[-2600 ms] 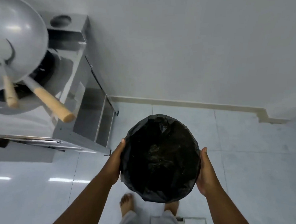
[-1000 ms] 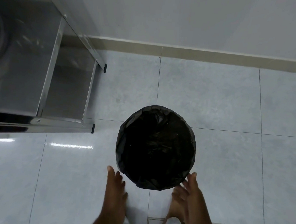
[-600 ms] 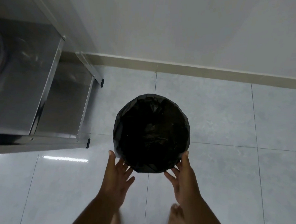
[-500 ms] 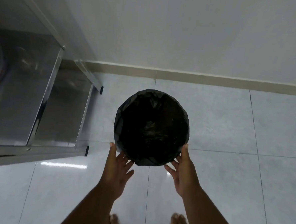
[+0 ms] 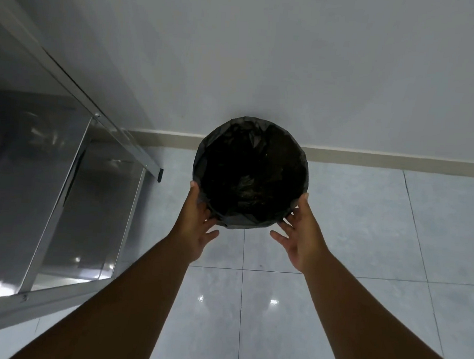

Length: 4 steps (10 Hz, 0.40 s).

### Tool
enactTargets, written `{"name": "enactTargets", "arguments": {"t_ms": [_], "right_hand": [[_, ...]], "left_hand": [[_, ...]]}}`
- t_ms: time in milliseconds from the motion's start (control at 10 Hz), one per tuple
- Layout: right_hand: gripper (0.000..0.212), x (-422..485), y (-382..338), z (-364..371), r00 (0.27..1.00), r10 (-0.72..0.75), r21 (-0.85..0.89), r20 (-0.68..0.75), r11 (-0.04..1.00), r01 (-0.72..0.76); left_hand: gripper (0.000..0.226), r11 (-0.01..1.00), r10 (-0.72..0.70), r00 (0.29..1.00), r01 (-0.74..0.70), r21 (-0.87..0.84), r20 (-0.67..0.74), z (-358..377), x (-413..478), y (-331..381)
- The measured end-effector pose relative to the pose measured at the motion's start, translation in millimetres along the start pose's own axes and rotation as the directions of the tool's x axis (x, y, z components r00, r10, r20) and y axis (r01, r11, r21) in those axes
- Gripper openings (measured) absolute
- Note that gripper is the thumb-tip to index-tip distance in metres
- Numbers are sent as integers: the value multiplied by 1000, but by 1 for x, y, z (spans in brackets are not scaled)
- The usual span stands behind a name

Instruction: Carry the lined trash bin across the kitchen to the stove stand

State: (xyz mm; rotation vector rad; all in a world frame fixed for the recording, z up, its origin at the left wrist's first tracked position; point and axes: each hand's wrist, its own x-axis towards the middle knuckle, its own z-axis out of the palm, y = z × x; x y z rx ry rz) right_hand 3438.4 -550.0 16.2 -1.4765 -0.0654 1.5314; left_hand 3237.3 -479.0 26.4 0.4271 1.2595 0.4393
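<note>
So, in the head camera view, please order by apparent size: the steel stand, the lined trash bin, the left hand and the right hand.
1. Steel stand, cut off by the frame
2. Lined trash bin
3. Left hand and right hand: they look alike, so no ranking.

Trash bin [image 5: 251,174]: only the black-lined mouth shows; walls and base hidden beneath it, so contact with the floor cannot be told. Interior too dark to make out contents. Left hand [image 5: 197,227] and right hand [image 5: 300,236]: fingertips partly tucked under the liner's near edge, grip unclear. Stove stand [image 5: 62,196]: cut off at the left edge; its top out of view.
</note>
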Motion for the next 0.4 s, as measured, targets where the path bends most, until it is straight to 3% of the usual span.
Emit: {"name": "enactTargets", "arguments": {"t_ms": [200, 300, 400], "right_hand": [[79, 5, 0, -3, 999, 23, 5, 29, 1000, -24], [81, 0, 3, -8, 997, 67, -15, -24, 998, -67], [79, -21, 4, -13, 991, 93, -179, -100, 978, -110]], "left_hand": [[83, 999, 22, 1000, -23, 43, 11, -5, 9, -2], [83, 998, 7, 1000, -6, 67, -22, -13, 6, -6], [82, 984, -18, 994, 36, 172, -105, -19, -15, -11]]}}
